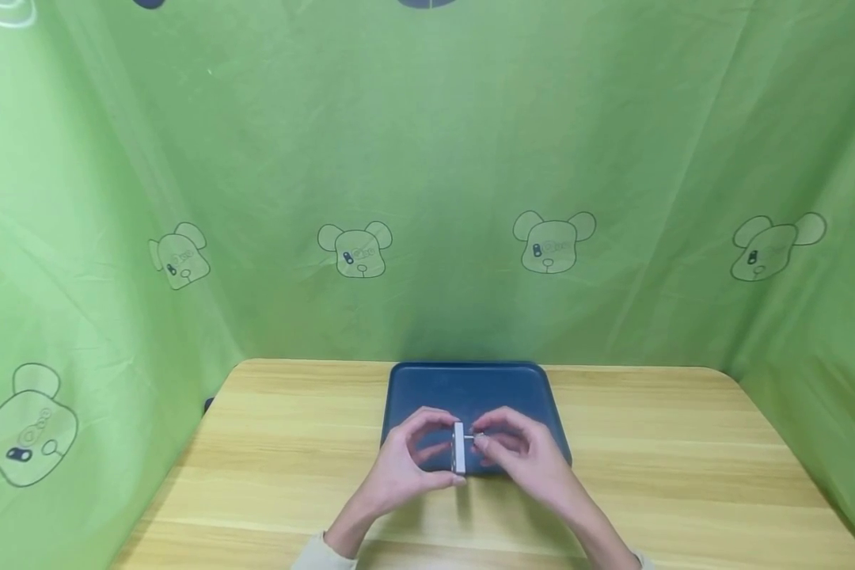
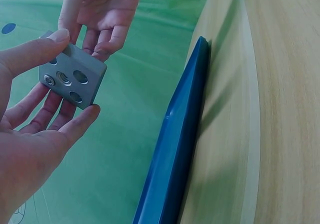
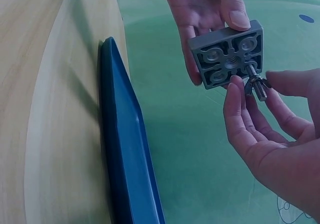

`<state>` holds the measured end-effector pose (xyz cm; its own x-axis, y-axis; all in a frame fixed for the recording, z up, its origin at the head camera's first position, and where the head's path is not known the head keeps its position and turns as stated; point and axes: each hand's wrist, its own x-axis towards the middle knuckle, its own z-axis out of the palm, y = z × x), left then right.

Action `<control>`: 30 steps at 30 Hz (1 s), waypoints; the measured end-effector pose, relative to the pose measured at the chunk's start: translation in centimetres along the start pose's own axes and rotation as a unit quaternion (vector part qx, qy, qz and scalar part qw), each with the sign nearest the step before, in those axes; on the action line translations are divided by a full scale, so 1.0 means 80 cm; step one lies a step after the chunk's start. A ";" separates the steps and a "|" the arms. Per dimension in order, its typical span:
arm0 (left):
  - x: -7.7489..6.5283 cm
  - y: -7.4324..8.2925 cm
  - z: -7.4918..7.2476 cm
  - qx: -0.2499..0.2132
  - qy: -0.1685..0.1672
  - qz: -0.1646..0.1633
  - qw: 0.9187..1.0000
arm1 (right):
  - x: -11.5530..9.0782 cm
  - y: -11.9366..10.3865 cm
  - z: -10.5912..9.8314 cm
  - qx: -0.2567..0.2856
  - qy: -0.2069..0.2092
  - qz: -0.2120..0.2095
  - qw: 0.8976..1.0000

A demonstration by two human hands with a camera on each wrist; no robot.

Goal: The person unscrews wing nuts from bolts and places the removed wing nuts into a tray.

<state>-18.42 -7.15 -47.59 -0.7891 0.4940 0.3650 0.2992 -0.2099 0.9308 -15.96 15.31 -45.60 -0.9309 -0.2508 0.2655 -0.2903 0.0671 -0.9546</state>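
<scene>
Wing nut [image 3: 255, 80] sits on bolt [image 3: 260, 91], bolt in block [image 3: 230, 54], tray [image 1: 463, 389] on table [image 1: 684, 459].

Head looks down; close wrist views share block [image 2: 72, 73].

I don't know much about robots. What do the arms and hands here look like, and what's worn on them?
They are a person's. The left hand and right hand are bare, with no gloves or rings showing. The left sleeve is pale, off-white and plain where visible; only a sliver of the pale right sleeve shows.
</scene>
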 end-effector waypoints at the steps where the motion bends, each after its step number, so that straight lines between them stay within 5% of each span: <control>1: 0.000 0.000 0.000 0.000 0.000 -0.001 1.000 | 0.000 0.000 0.000 -0.001 0.003 -0.001 1.000; 30: -0.001 0.001 0.001 0.004 0.002 -0.001 1.000 | -0.001 -0.002 -0.002 -0.030 0.003 -0.016 0.999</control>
<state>-18.26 -7.11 -47.55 -0.7916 0.4920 0.3623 0.3015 -0.2012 0.9320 -15.87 15.47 -45.47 -0.9219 -0.2484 0.2974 -0.3332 0.1162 -0.9357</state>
